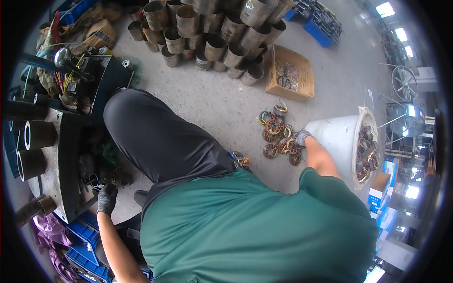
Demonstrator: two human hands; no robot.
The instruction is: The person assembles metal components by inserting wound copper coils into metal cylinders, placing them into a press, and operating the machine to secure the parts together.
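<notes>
My right hand (pixel 302 137), in a grey glove, reaches down to a pile of wire-wound motor stators (pixel 275 127) on the floor. Its fingers are closed at the rim of one stator (pixel 293 145) on the pile's right side. Far to the left, my gloved left hand (pixel 107 199) is beside the metal bench (pixel 64 174), low under its edge. Its fingers are drawn together, and what they hold, if anything, is lost in the dark there. A white bucket (pixel 332 137) lies tipped just right of my right hand, with more stators (pixel 367 153) inside its mouth.
Stacked steel cylinders (pixel 215 45) stand ahead, with an open cardboard box (pixel 306 75) of small scraps beside them. Pipe pieces (pixel 39 135) sit on the bench at left. Blue crates (pixel 84 234) are at lower left, another blue bin (pixel 317 33) at far right.
</notes>
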